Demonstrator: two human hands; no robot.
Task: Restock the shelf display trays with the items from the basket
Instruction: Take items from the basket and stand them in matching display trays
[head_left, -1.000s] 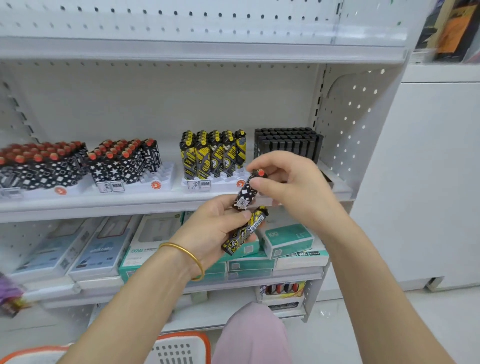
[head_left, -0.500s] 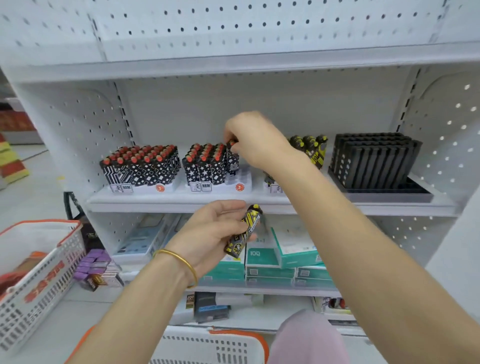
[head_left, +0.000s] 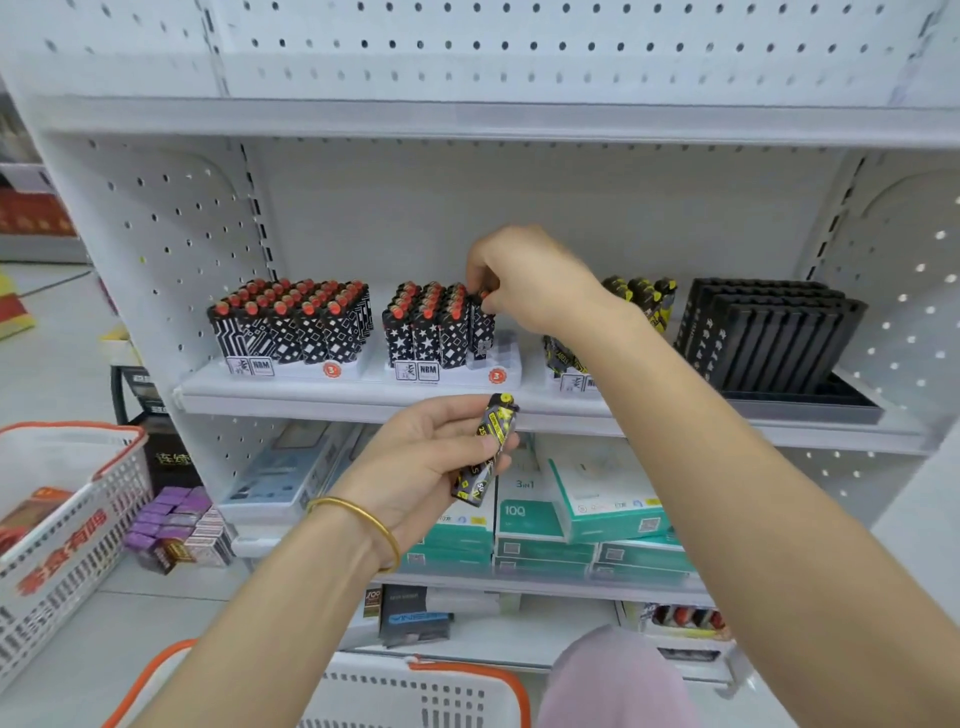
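Head view: the right hand (head_left: 530, 280) is reaching to the far middle of the shelf (head_left: 311, 397), its fingers (head_left: 483, 273) curled and pinching the top of a red-capped lighter (head_left: 482, 325). That lighter stands upright at the right end of the filled rows in the middle tray (head_left: 506, 358), touching its neighbours, with bare slots just to its right.

A second ago this lighter lay with another in the left hand, near the body, and the right hand was drawing it out. Half a second ago it had reached the tray; now it looks seated, though the fingers have not let go. I judge this one placement to be all but done.

The left hand (head_left: 426, 462) hangs nearer, below the shelf edge, fingers wrapped round the yellow-and-black lighter (head_left: 491, 452), held tilted. It likely belongs in the yellow tray (head_left: 644, 296), to the right and partly hidden behind the right forearm.

The left tray (head_left: 291, 322) looks full; the black tray (head_left: 769, 332) at far right holds no lighters that I can see. The basket (head_left: 415, 691) sits nearest, at the bottom; its contents are out of view.
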